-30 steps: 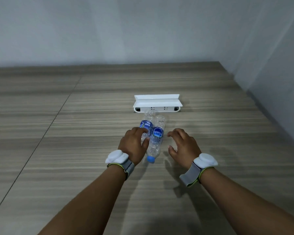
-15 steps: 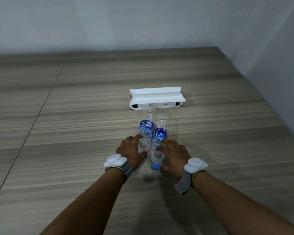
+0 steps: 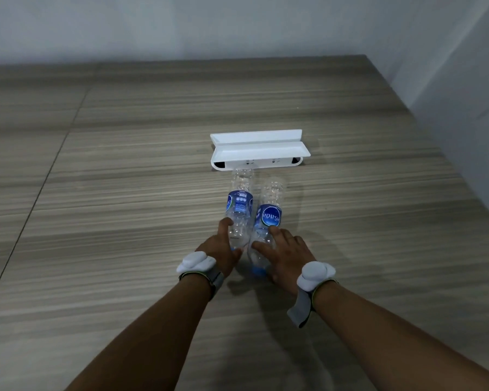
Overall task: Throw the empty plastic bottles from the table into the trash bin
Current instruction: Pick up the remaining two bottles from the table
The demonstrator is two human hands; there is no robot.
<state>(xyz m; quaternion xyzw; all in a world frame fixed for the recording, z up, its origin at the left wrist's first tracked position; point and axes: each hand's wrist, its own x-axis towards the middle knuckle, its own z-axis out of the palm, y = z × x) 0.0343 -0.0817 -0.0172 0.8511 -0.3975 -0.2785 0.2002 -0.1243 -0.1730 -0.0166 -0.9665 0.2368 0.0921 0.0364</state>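
On the wood-grain table (image 3: pixel 124 221), the left hand (image 3: pixel 219 249) lay curled around the neck end of the left bottle (image 3: pixel 239 210), its fingers closed on the clear plastic below the blue label. Just to the right, touching it side by side, the right bottle (image 3: pixel 267 221) lay with its blue cap toward the person, and the right hand (image 3: pixel 285 252) covered its lower part with fingers wrapped over it, thumb spread toward the other bottle. Both bottles lay on their sides, their bases pointing at a white socket box (image 3: pixel 259 150) beyond them.
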